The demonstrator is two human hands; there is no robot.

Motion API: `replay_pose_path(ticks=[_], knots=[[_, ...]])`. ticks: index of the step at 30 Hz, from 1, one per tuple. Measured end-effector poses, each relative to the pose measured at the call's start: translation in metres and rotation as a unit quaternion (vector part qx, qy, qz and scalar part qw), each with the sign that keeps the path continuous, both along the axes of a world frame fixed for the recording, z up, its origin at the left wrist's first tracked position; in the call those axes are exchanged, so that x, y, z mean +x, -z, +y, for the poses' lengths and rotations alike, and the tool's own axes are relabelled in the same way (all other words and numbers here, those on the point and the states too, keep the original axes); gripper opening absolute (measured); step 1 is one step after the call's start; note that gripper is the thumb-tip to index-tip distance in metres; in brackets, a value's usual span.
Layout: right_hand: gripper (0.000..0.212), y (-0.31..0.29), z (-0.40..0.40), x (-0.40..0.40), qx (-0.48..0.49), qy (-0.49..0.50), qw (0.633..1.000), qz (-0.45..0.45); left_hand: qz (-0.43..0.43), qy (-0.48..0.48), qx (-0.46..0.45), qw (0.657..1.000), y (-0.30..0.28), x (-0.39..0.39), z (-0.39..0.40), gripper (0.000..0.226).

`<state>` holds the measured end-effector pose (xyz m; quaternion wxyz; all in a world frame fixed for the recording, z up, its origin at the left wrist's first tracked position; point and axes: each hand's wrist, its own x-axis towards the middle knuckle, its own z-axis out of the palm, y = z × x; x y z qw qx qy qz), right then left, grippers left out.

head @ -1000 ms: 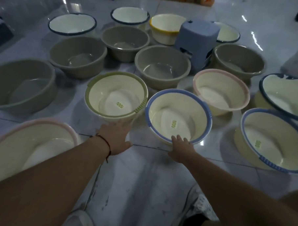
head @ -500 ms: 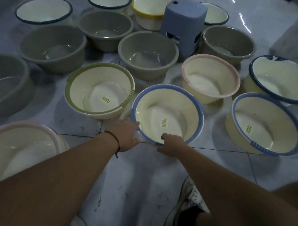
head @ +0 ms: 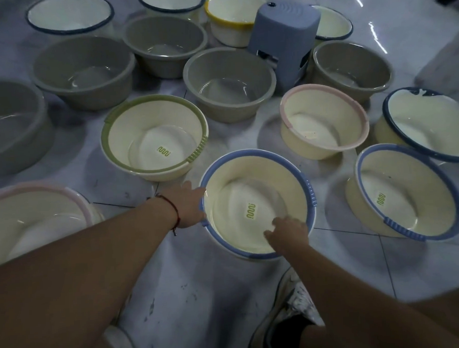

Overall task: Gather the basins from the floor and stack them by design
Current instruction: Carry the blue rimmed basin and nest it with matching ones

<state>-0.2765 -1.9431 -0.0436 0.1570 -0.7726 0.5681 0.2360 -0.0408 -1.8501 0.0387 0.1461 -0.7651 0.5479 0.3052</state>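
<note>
Basins crowd the tiled floor (head: 175,294); the nearest blue-rimmed basin (head: 256,207) sits tilted between both hands, left hand (head: 187,207) gripping its rim, right hand (head: 288,231) hooked inside (likely for lifting toward its twin (head: 408,192))

Dim, bluish indoor light; white glare streaks on the glossy floor (head: 369,28) at upper right, soft shadows beside basins, edges blurred and curved.
</note>
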Motion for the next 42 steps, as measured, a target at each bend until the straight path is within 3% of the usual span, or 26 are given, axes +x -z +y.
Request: replay_pose_path(ticks=[2, 4, 5, 8, 12, 14, 18, 20, 23, 26, 29, 33, 38, 42], knots=[[0.068, 0.019, -0.01, -0.017, -0.013, 0.184, 0.983, 0.007, 0.0, -0.003, 0.001, 1.0, 0.002, 0.0, -0.001, 0.073], [0.101, 0.047, -0.017, -0.029, 0.093, 0.353, 0.93, -0.036, -0.006, 0.004, -0.002, 1.0, 0.0, -0.002, -0.001, 0.073], [0.104, 0.058, -0.018, -0.035, 0.154, 0.41, 0.895, -0.084, -0.01, 0.005, 0.0, 1.0, 0.0, -0.002, -0.001, 0.074], [0.047, 0.027, -0.004, -0.027, 0.213, 0.588, 0.748, -0.221, -0.003, 0.0, -0.008, 1.0, 0.001, 0.003, 0.0, 0.074], [0.022, -0.001, -0.018, -0.021, 0.194, 0.658, 0.66, -0.306, 0.011, 0.004, -0.026, 1.0, -0.004, 0.013, 0.005, 0.078], [0.013, -0.022, -0.021, -0.017, 0.192, 0.673, 0.635, -0.326, -0.001, -0.004, -0.028, 1.0, -0.012, 0.016, 0.013, 0.075], [0.012, -0.066, -0.008, -0.008, 0.207, 0.635, 0.652, -0.359, 0.003, -0.03, -0.058, 0.998, -0.039, 0.028, 0.04, 0.074], [0.008, -0.086, 0.002, -0.005, 0.218, 0.612, 0.657, -0.382, 0.042, -0.055, -0.079, 0.994, -0.061, 0.032, 0.057, 0.059], [0.018, -0.121, 0.022, 0.003, 0.242, 0.573, 0.671, -0.404, 0.097, -0.131, -0.105, 0.981, -0.091, 0.038, 0.091, 0.038], [0.009, -0.154, 0.041, 0.019, 0.275, 0.538, 0.681, -0.414, 0.131, -0.25, -0.123, 0.951, -0.099, 0.058, 0.132, 0.051], [0.012, -0.182, 0.071, 0.047, 0.327, 0.491, 0.689, -0.42, 0.183, -0.452, -0.116, 0.865, -0.099, 0.087, 0.183, 0.074], [0.008, -0.188, 0.114, 0.095, 0.379, 0.435, 0.692, -0.434, 0.31, -0.585, -0.169, 0.73, -0.104, 0.115, 0.243, 0.054], [0.015, -0.176, 0.183, 0.16, 0.443, 0.383, 0.693, -0.42, 0.277, -0.662, -0.213, 0.663, -0.102, 0.139, 0.322, 0.028], [0.01, -0.158, 0.23, 0.203, 0.482, 0.333, 0.686, -0.432, 0.239, -0.725, -0.218, 0.607, -0.087, 0.158, 0.386, 0.032]])
